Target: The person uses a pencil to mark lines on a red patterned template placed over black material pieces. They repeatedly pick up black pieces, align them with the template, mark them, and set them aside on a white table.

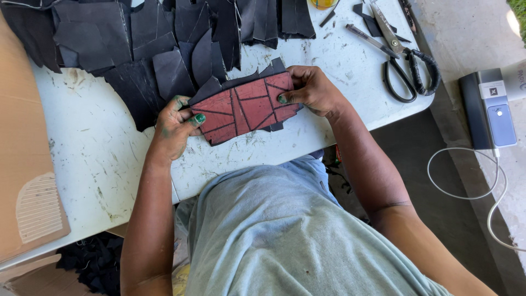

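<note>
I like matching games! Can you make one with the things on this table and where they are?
Things:
1. red panel
2. scissors
3. black pieces
4. cardboard

Places:
A. along the table's left edge
B. piled at the table's far side
C. held between the left hand and right hand
D. on the table to the right of the hands

Pairs: 1-C, 2-D, 3-B, 4-A
</note>
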